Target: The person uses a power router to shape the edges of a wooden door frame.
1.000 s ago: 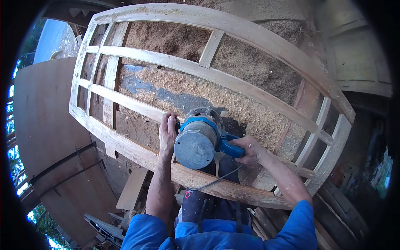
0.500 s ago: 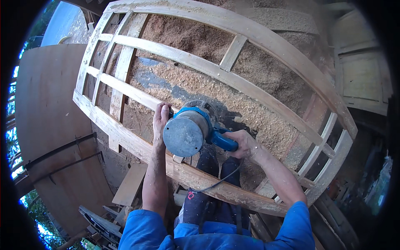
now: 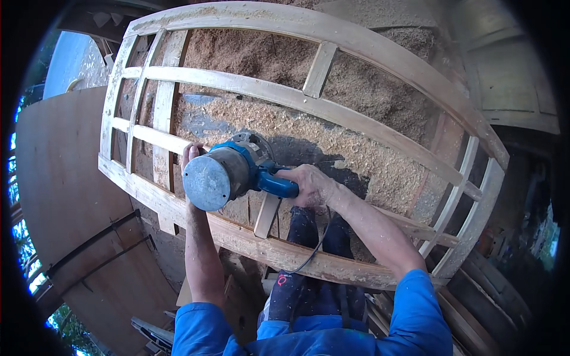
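Observation:
A blue and grey electric router (image 3: 228,175) rests on the middle rail of a wooden door frame (image 3: 249,233), left of centre. Its round metal cap tilts toward me. My right hand (image 3: 313,185) wraps round the router's blue side handle. On the far side of the motor, my left hand (image 3: 193,155) is closed at the other handle, which the motor and fingers mostly hide. The router's bit and the spot it touches are out of sight. From the router a black cord (image 3: 313,252) runs down over the frame's near rail beside my legs.
Wood shavings (image 3: 249,121) and sawdust cover the surface beneath the frame. A short crosspiece (image 3: 268,213) joins the rails right of the router. Plywood sheets (image 3: 65,172) lean at the left, and panelled boards (image 3: 510,77) stand at the far right. Scrap wood lies below.
The router and both hands have moved left along the rail, uncovering the short crosspiece. The view has shifted slightly. Both hands keep their hold.

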